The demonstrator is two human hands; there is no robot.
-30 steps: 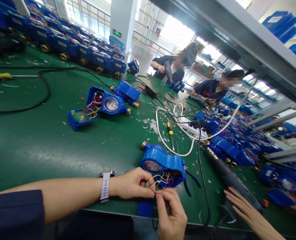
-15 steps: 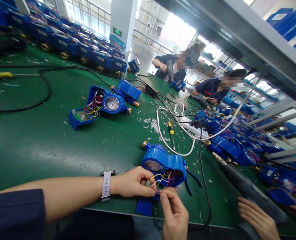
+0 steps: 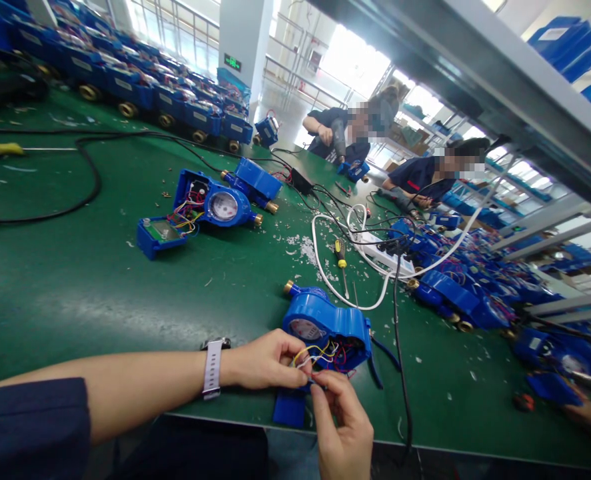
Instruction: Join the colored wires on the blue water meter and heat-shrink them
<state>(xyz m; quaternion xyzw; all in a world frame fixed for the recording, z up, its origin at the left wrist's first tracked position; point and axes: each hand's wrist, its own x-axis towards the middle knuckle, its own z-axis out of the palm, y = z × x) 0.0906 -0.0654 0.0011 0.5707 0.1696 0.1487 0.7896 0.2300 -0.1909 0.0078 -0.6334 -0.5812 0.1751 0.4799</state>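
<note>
Before me on the bench lies a blue water meter (image 3: pixel 328 319) with its round dial, brass end and open housing, from which yellow, white and red wires (image 3: pixel 320 353) spill out. My left hand (image 3: pixel 275 360), with a pale-strapped watch on the wrist, has thumb and forefinger closed on the wires at the housing's near side. The fingertips of my right hand (image 3: pixel 342 413) are pinched together on a thin red wire beside it. The wire ends are mostly hidden by the fingers. A blue cover flap (image 3: pixel 289 408) hangs just below the hands, at the bench edge.
Another opened meter (image 3: pixel 224 205) lies left of centre. A yellow-black screwdriver (image 3: pixel 342 257), white power strip (image 3: pixel 385 253) and black cable (image 3: pixel 400 347) lie beyond and right. Blue-handled pliers (image 3: pixel 378 367) lie beside my meter. Rows of meters line both sides; co-workers sit opposite.
My right hand has shifted slightly left and up, closer to my left fingers. At the right, another person's hand and a dark heat gun have left the near bench edge.
</note>
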